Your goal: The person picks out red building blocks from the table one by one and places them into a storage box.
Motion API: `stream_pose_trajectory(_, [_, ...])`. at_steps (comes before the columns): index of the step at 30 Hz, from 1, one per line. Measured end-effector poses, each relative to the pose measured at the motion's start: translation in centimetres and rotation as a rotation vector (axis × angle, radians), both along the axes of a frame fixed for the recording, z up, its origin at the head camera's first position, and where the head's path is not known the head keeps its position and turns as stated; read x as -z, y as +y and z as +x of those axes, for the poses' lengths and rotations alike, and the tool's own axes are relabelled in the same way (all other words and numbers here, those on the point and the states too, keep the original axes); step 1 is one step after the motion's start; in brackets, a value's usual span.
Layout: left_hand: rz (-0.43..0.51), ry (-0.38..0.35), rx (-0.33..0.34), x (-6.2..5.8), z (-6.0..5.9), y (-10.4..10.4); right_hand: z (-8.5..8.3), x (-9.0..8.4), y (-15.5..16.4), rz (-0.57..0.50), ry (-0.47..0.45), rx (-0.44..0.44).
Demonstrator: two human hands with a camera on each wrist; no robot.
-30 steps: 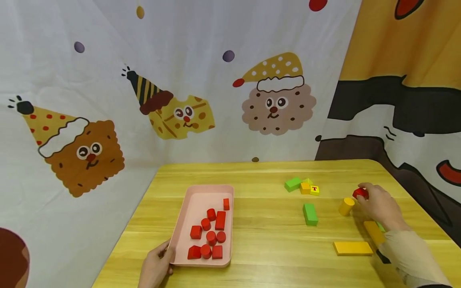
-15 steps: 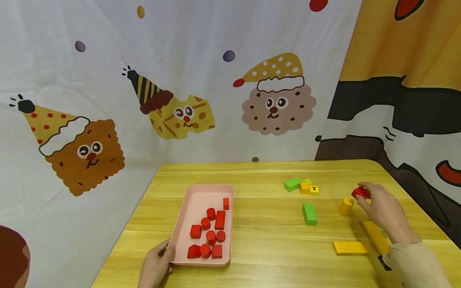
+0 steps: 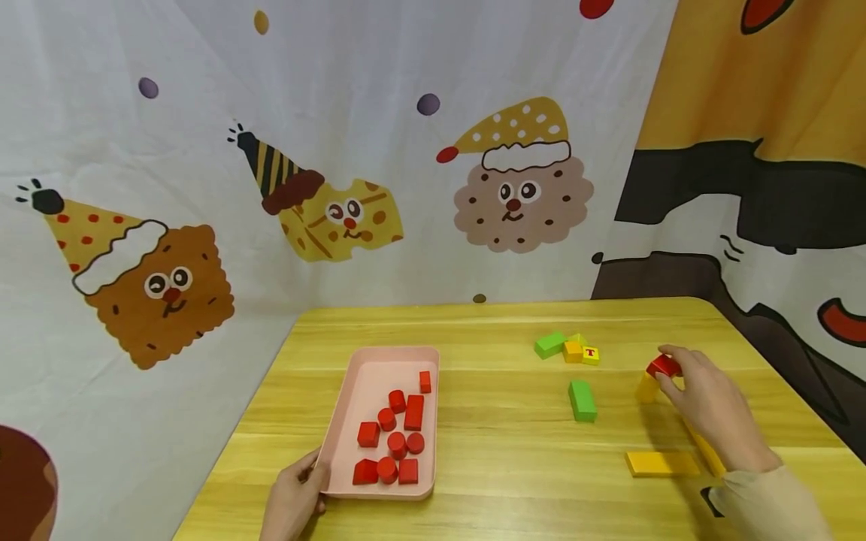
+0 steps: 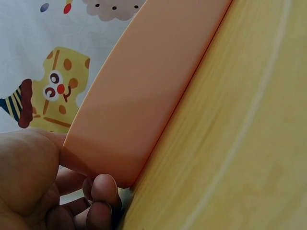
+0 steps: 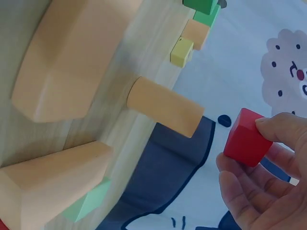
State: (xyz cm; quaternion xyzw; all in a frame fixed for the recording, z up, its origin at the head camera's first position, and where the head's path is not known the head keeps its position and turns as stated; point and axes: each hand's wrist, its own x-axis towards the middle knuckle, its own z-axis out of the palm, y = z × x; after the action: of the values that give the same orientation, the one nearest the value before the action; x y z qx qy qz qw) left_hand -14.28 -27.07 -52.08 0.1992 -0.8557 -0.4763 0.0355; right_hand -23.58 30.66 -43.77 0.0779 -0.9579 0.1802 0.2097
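Note:
My left hand [image 3: 295, 492] grips the near left corner of a pink tray [image 3: 341, 406]. In the left wrist view the thumb goes over the tray's rim and curled fingers sit outside its corner. Several red blocks [image 3: 414, 412], cubes and cylinders among them, lie loose inside the tray. At the right of the table, my right hand [image 3: 710, 398] pinches a red block [image 5: 247, 137] between thumb and fingers. That block is held up off the table, partly in front of an upright yellow cylinder block [image 5: 165, 106] in the head view.
A flat yellow block [image 3: 661, 464] lies near the right forearm, with another long yellow block [image 3: 707, 448] partly hidden under it. A green block [image 3: 582, 400] lies mid-table. Farther back sit a second green block [image 3: 549, 345] and a yellow letter block [image 3: 591, 355]. A patterned curtain [image 3: 419, 270] hangs behind.
My right hand has moved a little to the left with the red block, which now overlaps the yellow cylinder in the head view. My left hand and the tray have stayed in place.

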Motion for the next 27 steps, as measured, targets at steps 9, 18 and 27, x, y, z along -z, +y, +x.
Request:
stream_pose_trajectory(9, [0.01, 0.012, 0.001, 0.0, 0.0, -0.1, 0.3, 0.4, -1.6, -0.016, 0.054, -0.045])
stream_pose_trajectory(18, [0.035, 0.02, -0.001, 0.1, -0.1, 0.3, 0.2, 1.3, -3.4, -0.034, 0.03, -0.085])
stream_pose_trajectory(27, [0.033, 0.016, -0.015, 0.1, -0.1, 0.1, 0.1, 1.5, -5.8, -0.036, 0.05, -0.157])
